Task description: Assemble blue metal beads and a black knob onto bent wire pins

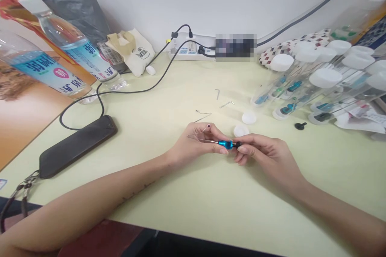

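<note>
Over the pale green table (193, 196), my left hand (200, 142) pinches a small blue metal piece (224, 144) between thumb and fingers. A thin bent wire runs from this piece back across my left palm, with a small dark bead at its tip. My right hand (262, 150) has thumb and fingers closed on the black end (237, 144) of the same piece. Just behind the hands lie two white caps (249, 117). Another bent wire (205, 113) and small hex keys (217, 94) rest on the table beyond my left hand.
Clear tubes with white caps (325, 77) stand at the right, near a small black part (300, 126). A phone (77, 146), a cable (138, 90) and two water bottles (87, 58) are at the left. Against the wall sits a power strip (193, 57).
</note>
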The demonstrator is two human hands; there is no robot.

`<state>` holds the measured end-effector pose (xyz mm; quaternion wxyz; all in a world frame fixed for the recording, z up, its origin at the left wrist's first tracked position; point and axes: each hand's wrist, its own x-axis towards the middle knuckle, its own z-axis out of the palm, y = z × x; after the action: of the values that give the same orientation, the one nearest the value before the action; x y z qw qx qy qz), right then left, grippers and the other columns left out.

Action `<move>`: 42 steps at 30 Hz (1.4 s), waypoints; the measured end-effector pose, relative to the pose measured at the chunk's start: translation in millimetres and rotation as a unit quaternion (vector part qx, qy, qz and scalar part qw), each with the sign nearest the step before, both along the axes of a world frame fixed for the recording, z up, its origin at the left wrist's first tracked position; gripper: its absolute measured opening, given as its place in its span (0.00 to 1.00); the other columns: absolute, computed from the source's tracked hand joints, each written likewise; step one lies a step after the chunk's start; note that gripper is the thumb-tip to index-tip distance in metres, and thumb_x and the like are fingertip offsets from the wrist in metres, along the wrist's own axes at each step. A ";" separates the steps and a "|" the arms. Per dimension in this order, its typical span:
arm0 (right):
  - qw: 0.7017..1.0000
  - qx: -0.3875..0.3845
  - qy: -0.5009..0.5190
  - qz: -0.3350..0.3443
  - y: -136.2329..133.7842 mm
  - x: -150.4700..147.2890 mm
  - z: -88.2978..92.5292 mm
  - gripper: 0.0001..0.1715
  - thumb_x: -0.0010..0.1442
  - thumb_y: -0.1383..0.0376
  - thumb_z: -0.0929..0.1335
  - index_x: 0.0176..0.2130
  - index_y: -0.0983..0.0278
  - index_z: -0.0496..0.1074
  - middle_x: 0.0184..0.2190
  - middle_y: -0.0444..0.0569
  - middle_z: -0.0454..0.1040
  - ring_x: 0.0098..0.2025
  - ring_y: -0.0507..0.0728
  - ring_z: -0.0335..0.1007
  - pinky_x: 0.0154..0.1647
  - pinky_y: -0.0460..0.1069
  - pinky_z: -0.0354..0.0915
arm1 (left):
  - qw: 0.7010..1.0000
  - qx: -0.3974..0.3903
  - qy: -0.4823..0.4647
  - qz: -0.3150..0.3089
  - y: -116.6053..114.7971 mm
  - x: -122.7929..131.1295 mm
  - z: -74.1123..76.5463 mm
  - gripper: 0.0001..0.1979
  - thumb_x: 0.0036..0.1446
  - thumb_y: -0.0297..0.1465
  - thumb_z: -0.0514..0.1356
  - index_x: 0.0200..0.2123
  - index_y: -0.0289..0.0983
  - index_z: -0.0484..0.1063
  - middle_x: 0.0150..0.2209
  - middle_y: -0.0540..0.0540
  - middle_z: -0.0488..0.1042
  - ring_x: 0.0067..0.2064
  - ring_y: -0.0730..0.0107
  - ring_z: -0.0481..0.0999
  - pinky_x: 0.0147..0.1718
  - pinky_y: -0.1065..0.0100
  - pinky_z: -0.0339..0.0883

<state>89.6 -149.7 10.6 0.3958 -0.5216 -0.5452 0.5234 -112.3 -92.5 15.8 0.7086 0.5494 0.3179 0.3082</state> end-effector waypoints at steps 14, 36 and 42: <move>0.996 -0.045 0.072 -0.014 0.8 -1.7 2.6 0.13 0.57 0.57 0.70 0.39 0.63 0.71 0.23 0.43 0.75 0.25 0.50 0.72 0.29 0.46 0.71 | 0.999 0.033 -0.004 0.001 -4.5 2.0 1.4 0.09 0.43 0.24 0.69 0.32 0.34 0.78 0.33 0.48 0.79 0.37 0.73 0.78 0.39 0.72 0.74; 0.998 0.017 0.068 -0.006 -7.2 -5.7 2.5 0.12 0.57 0.62 0.72 0.43 0.58 0.71 0.38 0.42 0.78 0.42 0.48 0.75 0.44 0.42 0.70 | 0.997 -0.072 -0.027 0.013 -0.4 1.5 -3.7 0.10 0.45 0.27 0.69 0.32 0.32 0.74 0.34 0.46 0.80 0.37 0.68 0.80 0.43 0.65 0.73; 0.996 0.003 0.088 0.004 -8.1 -4.8 1.1 0.11 0.58 0.62 0.71 0.42 0.59 0.68 0.37 0.43 0.79 0.40 0.50 0.77 0.43 0.45 0.72 | 0.997 -0.074 -0.016 0.017 -1.1 1.4 -1.3 0.10 0.44 0.26 0.70 0.31 0.32 0.74 0.33 0.46 0.80 0.36 0.69 0.80 0.41 0.67 0.73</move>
<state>84.8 -157.7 11.7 0.4417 -0.4703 -0.5115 0.5675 -110.8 -93.5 14.4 0.7469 0.4853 0.3378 0.3040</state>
